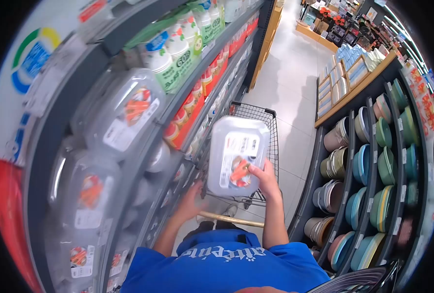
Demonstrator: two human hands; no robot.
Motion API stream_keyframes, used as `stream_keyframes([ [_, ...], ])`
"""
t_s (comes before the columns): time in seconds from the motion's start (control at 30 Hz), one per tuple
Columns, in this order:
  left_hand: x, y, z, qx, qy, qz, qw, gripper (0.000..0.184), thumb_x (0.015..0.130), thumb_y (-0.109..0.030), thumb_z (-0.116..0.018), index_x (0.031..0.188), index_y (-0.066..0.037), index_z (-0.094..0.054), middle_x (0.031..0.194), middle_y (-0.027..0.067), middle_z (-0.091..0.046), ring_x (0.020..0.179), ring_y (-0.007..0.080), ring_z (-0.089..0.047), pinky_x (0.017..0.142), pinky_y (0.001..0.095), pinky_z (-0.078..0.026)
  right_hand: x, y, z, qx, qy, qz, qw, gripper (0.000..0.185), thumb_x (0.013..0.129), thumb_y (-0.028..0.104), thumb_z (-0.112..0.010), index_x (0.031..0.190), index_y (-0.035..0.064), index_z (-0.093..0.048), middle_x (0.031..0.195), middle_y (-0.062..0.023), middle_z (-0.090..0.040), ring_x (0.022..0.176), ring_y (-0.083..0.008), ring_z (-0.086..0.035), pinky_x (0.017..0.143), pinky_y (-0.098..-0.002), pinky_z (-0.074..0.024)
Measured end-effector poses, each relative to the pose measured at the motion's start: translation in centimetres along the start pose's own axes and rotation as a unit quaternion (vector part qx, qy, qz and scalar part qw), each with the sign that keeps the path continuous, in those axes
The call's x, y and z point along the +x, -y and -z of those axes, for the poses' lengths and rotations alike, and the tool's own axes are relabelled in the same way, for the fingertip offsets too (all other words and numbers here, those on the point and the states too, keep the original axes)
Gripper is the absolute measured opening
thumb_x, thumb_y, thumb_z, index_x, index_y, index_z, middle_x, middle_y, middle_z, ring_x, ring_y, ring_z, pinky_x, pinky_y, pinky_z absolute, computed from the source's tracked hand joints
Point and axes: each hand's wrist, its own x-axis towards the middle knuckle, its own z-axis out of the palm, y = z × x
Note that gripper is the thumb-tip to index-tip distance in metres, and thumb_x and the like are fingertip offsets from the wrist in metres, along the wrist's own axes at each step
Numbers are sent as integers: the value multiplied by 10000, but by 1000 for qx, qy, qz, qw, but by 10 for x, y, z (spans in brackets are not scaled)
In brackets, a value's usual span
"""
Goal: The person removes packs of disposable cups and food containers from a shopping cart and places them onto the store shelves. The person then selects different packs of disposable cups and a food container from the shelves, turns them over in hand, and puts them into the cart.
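Translucent plastic, with a printed label facing up, forms the food container [236, 146] held above the near part of the wire shopping cart [256, 111]. The right grip [267, 181] pinches the container at its lower right edge, thumb lying over the label and the other fingers mostly hidden beneath. The left grip [190, 202] is spread and holds nothing that shows; it is near the container's lower left corner, apart from it as far as the blur allows one to tell.

As for how far things are: the container is off any shelf and in hand, but it does not rest in the cart. Whether anything lies in the basket under it is hidden. Similar packed containers [134, 115] fill the left shelf.

The tightest side looks to be the left, where the shelf edges run just beside the left forearm and the cart. The cart's wire rim shows beyond the container and along its right side, and the wooden-coloured handle [231, 219] crosses below, close to the body. More room seems to lie to the right and ahead, over the pale floor tiles [288, 105], up to the bowl shelves [356, 163] curving along the far right.
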Motion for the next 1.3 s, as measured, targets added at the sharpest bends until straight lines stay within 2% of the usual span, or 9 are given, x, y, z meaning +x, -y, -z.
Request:
stream_keyframes([
  [0.1, 6, -85, 32, -328, -156, -76, 928, 916, 842, -324, -763, 1573, -47, -285, 1496, 179, -454, 1357, 288, -466, 1129, 450, -371, -34, 59, -26, -184, 78, 48, 979, 863, 739, 300, -820, 1453, -33, -467, 1273, -170, -650, 1151, -276, -643, 1026, -364, -471],
  [0.17, 4, -143, 66, -279, -182, -178, 926, 945, 829, -295, -784, 1574, -22, -270, 1516, 193, -426, 1387, 293, -441, 1153, 433, -340, -36, 95, -47, -292, 141, 63, 944, 907, 707, 300, -837, 1464, -31, -464, 1267, -184, -656, 1151, -280, -644, 1025, -365, -472],
  [0.37, -26, -194, 128, -191, 61, -110, 974, 971, 785, -203, -808, 1564, 6, -268, 1525, 193, -406, 1438, 272, -379, 1180, 394, -299, -50, 156, -104, -474, 274, 37, 836, 898, 709, 359, -843, 1445, -20, -497, 1268, -199, -662, 1181, -261, -636, 1009, -367, -487],
  [0.57, -50, -187, 132, -293, -84, -101, 947, 843, 832, -124, -744, 1539, 3, -302, 1447, 161, -471, 1353, 244, -458, 1129, 380, -370, -47, 143, -102, -236, 203, 117, 943, 1028, 746, 545, -818, 1503, -20, -414, 1450, -199, -532, 1331, -286, -529, 1118, -406, -392],
  [0.6, -54, -187, 132, -313, -110, -105, 937, 815, 847, -117, -730, 1533, 2, -307, 1432, 155, -484, 1335, 239, -473, 1117, 376, -384, -44, 139, -94, -193, 235, 104, 947, 1066, 771, 441, -835, 1573, 12, -280, 1576, -155, -379, 1434, -297, -401, 1157, -408, -344],
  [0.73, -70, -199, 130, -328, -219, -114, 912, 735, 904, -126, -675, 1527, -2, -305, 1407, 142, -503, 1307, 231, -496, 1097, 370, -404, -55, 107, -103, -129, 221, 115, 960, 1157, 759, 450, -857, 1580, -20, -190, 1550, -157, -378, 1445, -258, -359, 1180, -403, -302],
  [1.03, -105, -240, 120, -154, -426, -312, 835, 907, 930, -308, -664, 1580, 50, -142, 1599, 235, -269, 1513, 303, -225, 1198, 411, -251, -33, 108, -137, -43, 245, 70, 966, 851, 848, 404, -780, 1443, -66, -394, 1358, -129, -571, 1252, -200, -544, 1091, -359, -407],
  [1.17, -133, -228, 138, -19, -470, -295, 832, 1121, 901, -530, -705, 1570, 100, -63, 1593, 264, -266, 1464, 338, -341, 1179, 422, -298, -21, 135, -204, -41, 280, 106, 953, 537, 1014, 370, -584, 1340, -48, -499, 1159, -141, -654, 955, -178, -667, 795, -319, -566],
  [1.3, -158, -259, 153, -15, -534, -178, 826, 1116, 767, -174, -865, 1549, 102, -119, 1449, 255, -438, 1357, 311, -478, 1096, 392, -415, -11, 150, -264, -71, 305, 120, 942, 430, 1074, 338, -471, 1285, -33, -528, 1024, -125, -679, 791, -169, -671, 650, -309, -570],
])
